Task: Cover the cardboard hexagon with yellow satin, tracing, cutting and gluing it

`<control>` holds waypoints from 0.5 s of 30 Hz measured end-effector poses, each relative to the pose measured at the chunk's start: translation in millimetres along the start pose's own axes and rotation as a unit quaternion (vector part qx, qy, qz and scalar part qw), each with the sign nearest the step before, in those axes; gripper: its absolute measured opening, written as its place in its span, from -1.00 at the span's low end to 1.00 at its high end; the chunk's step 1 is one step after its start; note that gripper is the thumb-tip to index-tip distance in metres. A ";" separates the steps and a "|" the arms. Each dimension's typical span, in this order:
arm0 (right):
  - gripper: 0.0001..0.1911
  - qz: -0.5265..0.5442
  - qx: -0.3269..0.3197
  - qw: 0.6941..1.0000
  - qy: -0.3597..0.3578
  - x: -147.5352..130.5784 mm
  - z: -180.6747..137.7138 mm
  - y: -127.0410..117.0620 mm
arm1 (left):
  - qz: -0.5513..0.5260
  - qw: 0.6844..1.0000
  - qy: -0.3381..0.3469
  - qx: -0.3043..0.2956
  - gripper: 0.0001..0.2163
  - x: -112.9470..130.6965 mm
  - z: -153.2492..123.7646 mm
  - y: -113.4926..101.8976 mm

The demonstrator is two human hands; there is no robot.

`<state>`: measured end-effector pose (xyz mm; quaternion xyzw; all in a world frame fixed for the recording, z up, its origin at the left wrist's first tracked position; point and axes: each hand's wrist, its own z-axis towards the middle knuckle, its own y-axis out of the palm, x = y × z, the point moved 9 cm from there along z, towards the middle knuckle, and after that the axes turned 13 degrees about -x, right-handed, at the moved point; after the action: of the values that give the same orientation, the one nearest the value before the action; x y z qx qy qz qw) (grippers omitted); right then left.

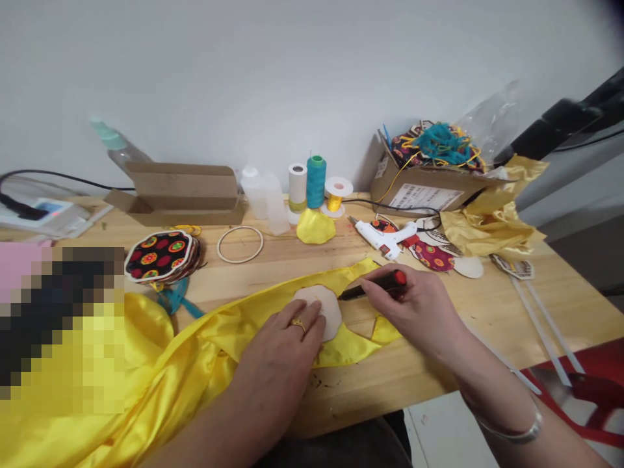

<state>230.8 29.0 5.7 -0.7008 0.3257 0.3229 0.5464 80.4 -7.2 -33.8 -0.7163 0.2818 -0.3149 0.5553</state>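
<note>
My left hand (287, 344) lies flat with its fingers stretched over a pale, scallop-edged template (327, 315), pressing it onto yellow satin fabric (234, 325). Between the thumb and fingers of my right hand (414, 302) is a black marker (373, 286) with a red end. Its tip meets the right edge of the template. The fabric has a cut-out on its right side where bare wood shows, and its bulk drapes off to the lower left. A cut yellow piece (316, 226) rests farther back.
A stack of patterned octagonal pieces (163, 257) and a wooden ring (240, 244) lie at left. Behind stand white bottles (260, 198), a teal thread spool (316, 183) and an open cardboard box (185, 195). A glue gun (385, 237) and a filled box (424, 185) are at right.
</note>
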 end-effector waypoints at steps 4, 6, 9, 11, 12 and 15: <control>-0.77 -0.001 0.002 1.000 0.002 0.1 0.0 -0.3 | -0.002 1.000 0.004 0.016 -0.67 -1.8 -2.0 -0.5; -0.77 -0.007 0.006 1.000 0.002 -0.8 0.0 -1.1 | -0.001 1.000 0.005 0.021 -0.67 -2.6 -2.4 -2.5; -0.77 -0.013 0.010 1.000 0.003 -1.5 -0.3 -2.3 | -0.004 1.000 0.005 0.016 -0.67 -3.8 -1.9 -3.1; -0.77 -0.016 0.012 1.000 0.005 -1.2 -0.5 -3.0 | -0.006 1.000 0.006 0.013 -0.67 -4.0 -1.6 -3.5; -0.77 -0.017 0.012 1.000 0.004 -1.2 -0.4 -3.2 | -0.006 1.000 0.006 0.011 -0.67 -4.0 -1.5 -3.9; -0.77 -0.024 0.010 1.000 -0.001 -2.1 0.0 -2.8 | -0.010 1.000 0.004 -0.006 -0.65 -3.8 -1.3 -5.4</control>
<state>231.8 29.8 9.0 -0.7028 0.3114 0.3065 0.5614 77.2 -3.9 -28.8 -0.7211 0.2790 -0.3213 0.5467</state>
